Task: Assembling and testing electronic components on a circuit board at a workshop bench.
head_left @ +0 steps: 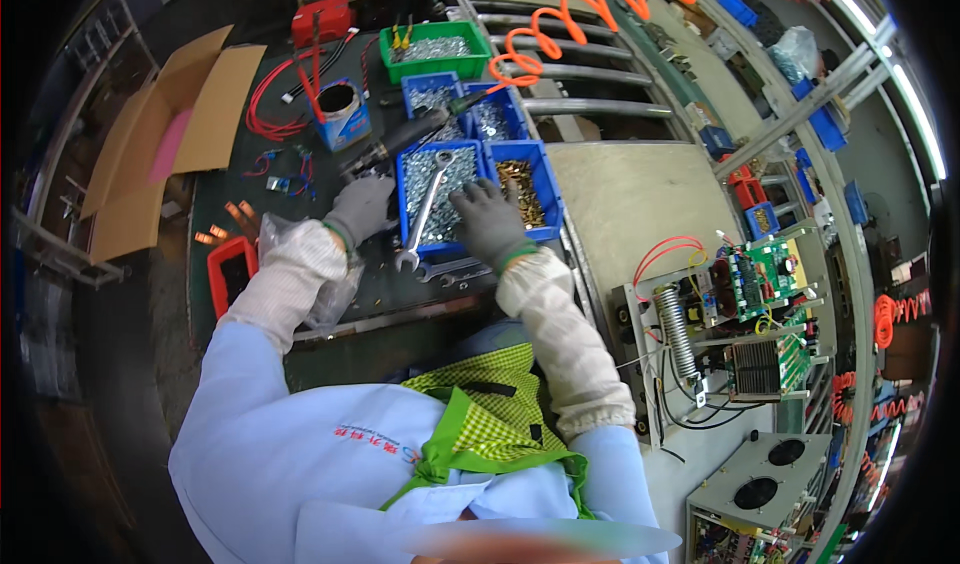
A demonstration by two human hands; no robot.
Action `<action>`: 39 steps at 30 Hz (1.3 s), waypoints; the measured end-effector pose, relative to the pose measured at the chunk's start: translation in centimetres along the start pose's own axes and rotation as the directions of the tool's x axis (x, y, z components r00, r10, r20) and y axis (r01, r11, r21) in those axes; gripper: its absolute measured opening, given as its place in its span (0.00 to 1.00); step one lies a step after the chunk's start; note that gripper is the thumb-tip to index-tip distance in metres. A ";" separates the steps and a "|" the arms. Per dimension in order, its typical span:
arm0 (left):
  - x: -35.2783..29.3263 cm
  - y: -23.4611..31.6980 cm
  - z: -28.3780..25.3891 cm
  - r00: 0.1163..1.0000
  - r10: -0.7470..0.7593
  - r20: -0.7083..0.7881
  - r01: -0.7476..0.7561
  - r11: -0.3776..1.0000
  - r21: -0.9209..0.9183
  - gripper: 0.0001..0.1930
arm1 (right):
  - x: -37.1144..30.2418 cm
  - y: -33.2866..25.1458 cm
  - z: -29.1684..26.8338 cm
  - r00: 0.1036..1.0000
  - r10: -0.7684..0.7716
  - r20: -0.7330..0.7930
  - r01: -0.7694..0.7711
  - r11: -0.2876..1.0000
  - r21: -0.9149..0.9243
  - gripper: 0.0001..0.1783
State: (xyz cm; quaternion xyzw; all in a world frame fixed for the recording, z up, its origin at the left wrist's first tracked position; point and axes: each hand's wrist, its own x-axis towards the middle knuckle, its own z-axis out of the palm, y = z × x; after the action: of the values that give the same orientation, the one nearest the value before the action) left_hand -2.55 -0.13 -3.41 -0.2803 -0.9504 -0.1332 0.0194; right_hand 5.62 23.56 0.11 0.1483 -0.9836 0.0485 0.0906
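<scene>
My left hand (361,210), in a grey glove, is at the table beside the front end of a dark air-driven power tool (405,136). Its fingers look curled together, and what they hold, if anything, is hidden. My right hand (490,222), gloved alike, is over the near edges of two blue bins, fingers apart and holding nothing I can see. One blue bin (403,204) has silver screws in it, with a combination wrench (432,204) lying across them. Brass-coloured screws (522,189) fill the blue bin to its right. More wrenches (455,270) lie on the near side.
Farther back stand more blue bins (430,82) and a green bin (440,44) of small hardware. An orange coiled hose (570,14) hangs overhead. At left are an open carton (140,164), a can (343,124) and a red bin (230,274). An electronics assembly (720,334) sits right.
</scene>
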 end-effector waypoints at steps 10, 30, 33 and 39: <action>-1.6 -1.6 -2.1 0.983 -0.037 -0.178 0.019 0.995 -0.101 0.09 | 1.6 -0.9 1.1 0.983 -0.036 -0.180 0.038 0.999 0.007 0.03; -4.9 3.0 -3.7 0.952 -0.043 0.303 0.093 -0.903 -0.420 0.08 | 1.5 -1.6 0.9 0.997 0.059 -0.055 -0.063 0.994 -0.088 0.08; -5.4 2.9 -2.5 0.942 -0.033 0.334 0.124 -0.890 -0.438 0.08 | 1.6 -1.7 0.4 0.962 -0.011 -0.272 0.001 0.999 -0.038 0.03; -6.4 5.5 -3.3 0.889 -0.073 0.452 0.177 -0.856 -0.486 0.15 | 0.6 -4.9 -5.2 0.878 0.004 -0.478 0.136 0.956 0.258 0.06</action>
State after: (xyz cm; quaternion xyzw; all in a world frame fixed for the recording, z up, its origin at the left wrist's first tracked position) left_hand 5.68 0.06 0.36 0.1257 -0.1955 -0.9204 -0.3144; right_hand 7.37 19.40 5.62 0.1773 -0.9084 0.2207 0.3075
